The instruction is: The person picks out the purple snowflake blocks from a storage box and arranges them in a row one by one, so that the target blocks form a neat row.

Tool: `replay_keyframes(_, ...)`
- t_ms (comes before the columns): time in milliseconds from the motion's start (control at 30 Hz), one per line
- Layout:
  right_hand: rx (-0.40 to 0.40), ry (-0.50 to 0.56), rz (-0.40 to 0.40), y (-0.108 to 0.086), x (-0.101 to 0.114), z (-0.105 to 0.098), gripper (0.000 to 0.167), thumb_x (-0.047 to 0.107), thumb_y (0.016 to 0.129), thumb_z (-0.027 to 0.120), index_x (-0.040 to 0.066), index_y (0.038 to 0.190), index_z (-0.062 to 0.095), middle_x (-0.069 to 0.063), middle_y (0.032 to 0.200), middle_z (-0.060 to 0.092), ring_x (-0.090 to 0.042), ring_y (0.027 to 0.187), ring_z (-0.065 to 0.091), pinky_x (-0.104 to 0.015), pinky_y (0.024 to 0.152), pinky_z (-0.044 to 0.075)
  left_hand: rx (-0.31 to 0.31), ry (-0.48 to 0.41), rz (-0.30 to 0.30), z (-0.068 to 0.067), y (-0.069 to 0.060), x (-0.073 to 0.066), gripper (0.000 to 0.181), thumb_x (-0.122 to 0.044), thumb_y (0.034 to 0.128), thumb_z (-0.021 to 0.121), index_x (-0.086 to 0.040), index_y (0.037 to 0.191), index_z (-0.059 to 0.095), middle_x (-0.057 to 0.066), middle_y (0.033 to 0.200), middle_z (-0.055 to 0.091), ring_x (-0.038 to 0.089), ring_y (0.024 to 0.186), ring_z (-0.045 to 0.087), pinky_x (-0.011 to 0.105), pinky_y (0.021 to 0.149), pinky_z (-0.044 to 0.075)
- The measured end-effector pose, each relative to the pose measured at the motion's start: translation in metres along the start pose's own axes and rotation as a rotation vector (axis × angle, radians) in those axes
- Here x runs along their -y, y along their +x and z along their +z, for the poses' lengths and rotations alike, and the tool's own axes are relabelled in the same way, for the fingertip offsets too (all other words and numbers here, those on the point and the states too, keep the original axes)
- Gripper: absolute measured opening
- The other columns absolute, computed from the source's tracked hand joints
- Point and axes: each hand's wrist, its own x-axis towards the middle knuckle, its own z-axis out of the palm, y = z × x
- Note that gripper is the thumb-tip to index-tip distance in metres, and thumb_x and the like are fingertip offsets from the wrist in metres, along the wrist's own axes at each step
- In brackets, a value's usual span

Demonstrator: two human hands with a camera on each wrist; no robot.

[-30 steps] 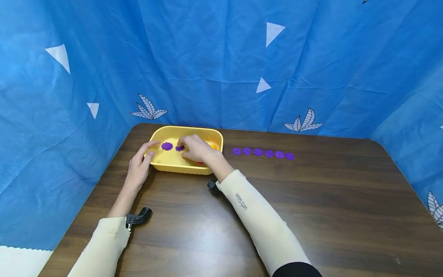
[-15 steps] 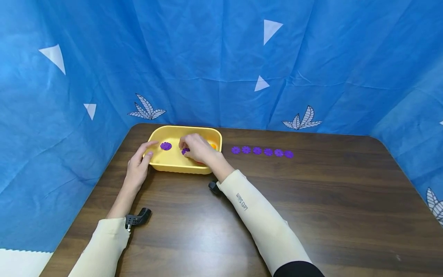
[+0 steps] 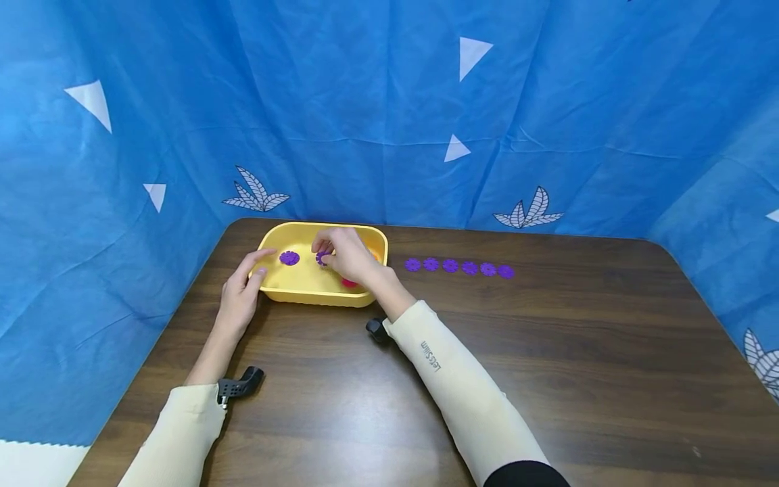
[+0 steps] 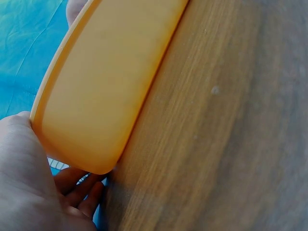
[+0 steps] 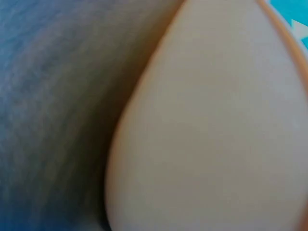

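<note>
With my right hand [image 3: 349, 258] I am pinching a purple, flat, flower-edged plastic disc [image 3: 321, 258] between thumb and fingers, parted only by the disc. I am holding it within a yellow, round-cornered plastic tray [image 3: 316, 297]. Nearer me than the pinch, a red piece [image 3: 349, 283] is showing; an orange piece [image 3: 375, 256] is lying partly hidden by my hand. Left of the pinch, a second purple disc [image 3: 289, 258] is lying in the tray. Farther left, my left hand [image 3: 240, 294] is gripping the tray's end, fingers curling round outside. Right of the tray, six purple discs [image 3: 450, 266] are lying in a row on the brown wood-grain table [image 3: 578, 352]. Beyond, a blue cloth [image 3: 341, 88] is hanging.
</note>
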Motion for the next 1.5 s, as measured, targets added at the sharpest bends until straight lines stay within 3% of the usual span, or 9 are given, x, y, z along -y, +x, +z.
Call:
replay_keyframes(333, -0.199, 0.174, 0.055, -0.025, 0.0, -0.028, 0.013, 0.008, 0.096, 0.077, 0.008, 0.109, 0.079, -0.002, 0.101, 0.079, -0.013, 0.094, 0.073, -0.021, 0.077, 0.058, 0.0, -0.003, -0.021, -0.001, -0.001, -0.002, 0.039, -0.025, 0.1125, 0.045, -0.022, 0.149, 0.059, 0.009, 0.156, 0.056, 0.032, 0.148, 0.046, 0.051, 0.121, 0.036)
replay_keyframes(667, -0.268, 0.203, 0.084, -0.046, -0.008, -0.052, 0.015, 0.009, 0.096, 0.078, 0.009, 0.11, 0.078, 0.0, 0.102, 0.078, -0.012, 0.096, 0.071, -0.023, 0.083, 0.061, 0.005, -0.004, -0.014, 0.0, 0.002, -0.003, 0.039, -0.027, 0.1127, 0.044, -0.025, 0.149, 0.059, 0.008, 0.156, 0.055, 0.029, 0.144, 0.048, 0.048, 0.119, 0.037)
replay_keyframes(1133, -0.388, 0.14, 0.129, -0.1, -0.048, -0.105, 0.015, 0.006, 0.095, 0.077, 0.006, 0.11, 0.078, -0.005, 0.102, 0.079, -0.018, 0.092, 0.075, -0.033, 0.085, 0.063, 0.012, -0.011, -0.021, -0.001, 0.0, -0.004, 0.04, -0.025, 0.1126, 0.045, -0.023, 0.15, 0.059, 0.009, 0.157, 0.055, 0.033, 0.149, 0.044, 0.05, 0.123, 0.035)
replay_keyframes(1500, -0.404, 0.029, 0.226, -0.151, -0.089, -0.14, 0.014, 0.006, 0.097, 0.075, 0.008, 0.11, 0.078, -0.007, 0.101, 0.079, -0.022, 0.089, 0.076, -0.04, 0.083, 0.063, 0.016, -0.008, -0.014, -0.001, -0.002, -0.004, 0.04, -0.029, 0.1129, 0.044, -0.024, 0.15, 0.059, 0.008, 0.156, 0.055, 0.032, 0.148, 0.044, 0.037, 0.12, 0.034)
